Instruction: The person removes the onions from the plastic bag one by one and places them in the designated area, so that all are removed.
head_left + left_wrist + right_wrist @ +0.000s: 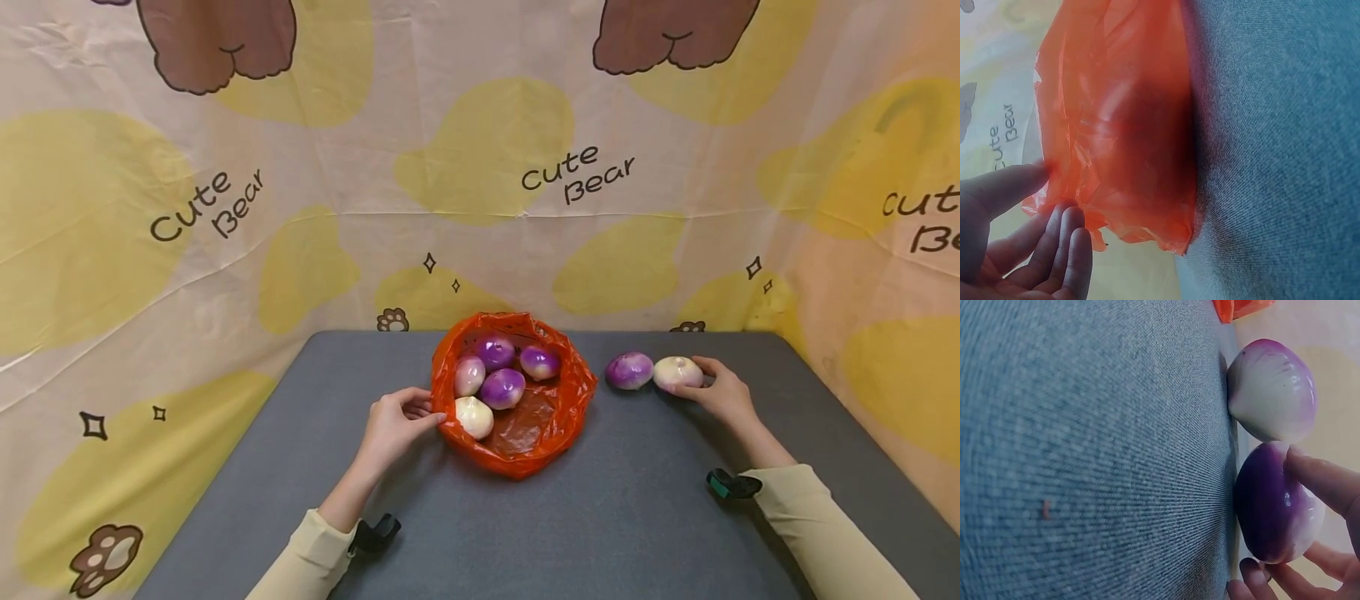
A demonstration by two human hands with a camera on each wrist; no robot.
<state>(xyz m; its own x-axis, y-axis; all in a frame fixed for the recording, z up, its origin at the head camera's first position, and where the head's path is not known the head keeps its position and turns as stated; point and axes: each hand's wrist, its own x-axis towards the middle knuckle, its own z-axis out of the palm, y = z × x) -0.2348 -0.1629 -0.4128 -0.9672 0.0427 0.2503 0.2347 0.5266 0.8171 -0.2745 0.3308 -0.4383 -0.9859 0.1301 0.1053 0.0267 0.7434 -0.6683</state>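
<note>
An orange plastic bag (573, 408) stands with its mouth rolled wide on the grey table. Inside it lie several purple-and-white turnips (502, 389), mostly toward the left and back. My left hand (393, 429) pinches the bag's left rim between thumb and fingers; the left wrist view has the bag's outer side (1129, 125) close up. Right of the bag, my right hand (727, 396) grips a turnip (678, 372), pale end up, with thumb and fingertips at its sides. Touching or nearly touching that one is another turnip (1272, 390), which lies free on the table.
The grey table (600, 517) runs to a hanging cloth (480, 183) printed with bears and lettering at the back and sides. Each wrist carries a dark strapped device (375, 533). A tiny reddish speck (1046, 509) lies on the table surface.
</note>
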